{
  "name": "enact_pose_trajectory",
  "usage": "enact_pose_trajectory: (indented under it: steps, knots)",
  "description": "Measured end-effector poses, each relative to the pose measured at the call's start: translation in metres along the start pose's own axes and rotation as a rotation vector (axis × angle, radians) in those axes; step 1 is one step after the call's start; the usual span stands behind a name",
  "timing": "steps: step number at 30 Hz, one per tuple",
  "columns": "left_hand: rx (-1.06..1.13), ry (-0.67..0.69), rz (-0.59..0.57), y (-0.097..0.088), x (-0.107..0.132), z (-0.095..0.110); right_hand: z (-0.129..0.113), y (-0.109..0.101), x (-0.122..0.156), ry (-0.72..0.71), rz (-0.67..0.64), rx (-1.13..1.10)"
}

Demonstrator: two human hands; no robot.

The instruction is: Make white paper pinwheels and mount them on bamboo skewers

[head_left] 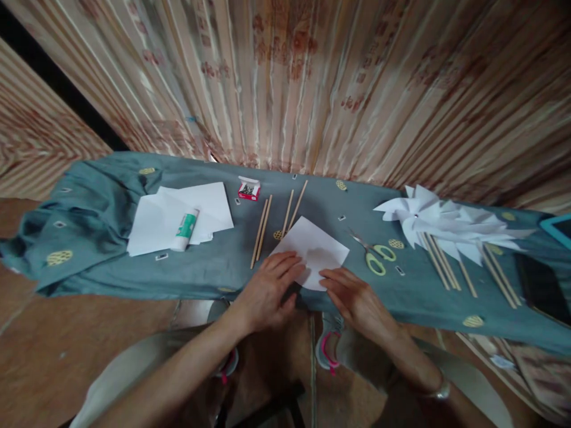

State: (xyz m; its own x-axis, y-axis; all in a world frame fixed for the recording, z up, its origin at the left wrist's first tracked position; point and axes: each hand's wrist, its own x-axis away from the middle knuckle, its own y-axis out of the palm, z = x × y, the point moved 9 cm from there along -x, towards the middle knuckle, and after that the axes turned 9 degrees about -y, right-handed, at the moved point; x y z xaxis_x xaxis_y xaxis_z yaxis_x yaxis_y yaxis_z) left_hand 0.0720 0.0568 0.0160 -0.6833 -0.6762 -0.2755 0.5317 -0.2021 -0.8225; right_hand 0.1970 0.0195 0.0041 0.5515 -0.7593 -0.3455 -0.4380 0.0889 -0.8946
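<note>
A square sheet of white paper [317, 248] lies near the table's front edge, turned with one corner pointing away from me. My left hand [269, 290] rests its fingers over the paper's left side, the thumb apart below the edge. At the lower right edge, the fingertips of my right hand [357, 300] grip the paper; the thumb's contact is partly hidden. Green-handled scissors [375, 255] lie just right of the sheet. Beyond its far corner are two thin wooden sticks [298, 205], and another pair of sticks [261, 232] lies left of them.
Leftward, a glue stick [185, 229] lies on a stack of white paper [147, 223]. A small open red box [248, 189] stands near the back. Several paper pinwheels [446, 220] on sticks lie at right, beside a dark phone [542, 285]. A patterned curtain [285, 89] hangs behind the cloth-covered table [209, 261].
</note>
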Motion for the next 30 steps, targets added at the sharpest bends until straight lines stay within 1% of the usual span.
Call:
enact_pose_trajectory:
  steps: [2, 3, 5, 9, 11, 13, 16, 18, 22, 24, 26, 28, 30]
  knots:
    - [0.029, 0.0, -0.055, 0.019, -0.001, 0.01, 0.0, -0.006, 0.004, 0.002, 0.009, -0.029]
    - [0.027, 0.0, -0.074, 0.025, -0.002, 0.011, 0.0, -0.008, 0.006, 0.006, 0.008, -0.051]
    - [0.005, 0.001, -0.089, 0.032, -0.004, 0.01, 0.0, -0.013, 0.01, 0.021, 0.014, -0.112]
    - [-0.032, 0.046, -0.043, 0.035, -0.007, 0.007, 0.005, -0.024, 0.012, 0.069, 0.074, -0.263]
    - [-0.011, 0.06, -0.011, 0.034, -0.008, 0.007, 0.014, -0.026, 0.012, 0.118, 0.102, -0.293]
    - [0.043, 0.035, 0.011, 0.031, -0.01, 0.004, 0.026, -0.026, 0.013, 0.179, 0.12, -0.293]
    - [0.154, -0.041, 0.03, 0.024, -0.012, -0.003, 0.043, -0.023, 0.016, 0.279, 0.132, -0.326]
    - [0.213, -0.115, 0.028, 0.019, -0.014, -0.01, 0.052, -0.019, 0.018, 0.366, 0.143, -0.367]
    - [0.297, -0.348, 0.021, 0.017, -0.018, -0.034, 0.069, -0.01, 0.02, 0.567, 0.205, -0.395]
    - [0.347, -0.473, 0.025, 0.019, -0.018, -0.048, 0.076, -0.005, 0.02, 0.623, 0.242, -0.39]
    - [0.383, -0.564, 0.037, 0.021, -0.016, -0.06, 0.083, 0.001, 0.018, 0.647, 0.259, -0.391]
    - [0.392, -0.598, 0.061, 0.02, -0.014, -0.067, 0.088, 0.007, 0.017, 0.657, 0.259, -0.395]
    - [0.351, -0.554, 0.082, 0.016, -0.014, -0.066, 0.09, 0.009, 0.016, 0.662, 0.255, -0.395]
